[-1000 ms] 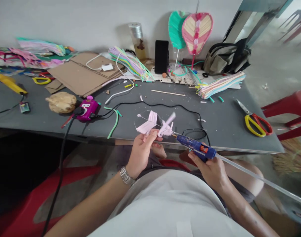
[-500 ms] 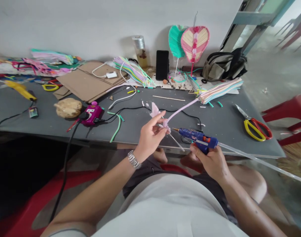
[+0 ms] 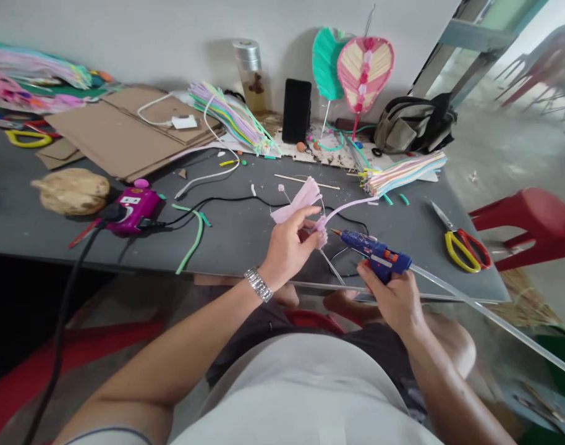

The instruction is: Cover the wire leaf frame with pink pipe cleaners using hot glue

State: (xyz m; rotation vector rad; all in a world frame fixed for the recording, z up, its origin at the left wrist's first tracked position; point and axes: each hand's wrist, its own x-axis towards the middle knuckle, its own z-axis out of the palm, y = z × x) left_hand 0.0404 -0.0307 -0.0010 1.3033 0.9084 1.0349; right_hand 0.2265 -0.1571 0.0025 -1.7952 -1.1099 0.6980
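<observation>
My left hand (image 3: 292, 247) pinches a pale pink pipe-cleaner piece (image 3: 323, 230) between thumb and fingers. A pink fan-shaped part (image 3: 298, 203) sticks out beyond the fingers, and a long pink strand curves off to the right. A thin pale stick slants down below the hand. My right hand (image 3: 396, 296) grips a blue hot glue gun (image 3: 378, 252), its nozzle pointing left, close to the pink piece but apart from it. From the gun's back runs a long clear glue stick (image 3: 486, 312).
Red-and-yellow scissors (image 3: 463, 244) lie at the right, near a pipe-cleaner bundle (image 3: 403, 173). To the left are a purple power socket (image 3: 134, 210), a brown lumpy object (image 3: 72, 191) and cardboard (image 3: 120, 139). A phone (image 3: 296, 111) and heart-shaped fans (image 3: 366, 74) stand at the back.
The view has shifted, so the table items appear further left. My left hand has turned the pink piece, showing more of its fan-shaped part. The glue gun nozzle is nearer to it.
</observation>
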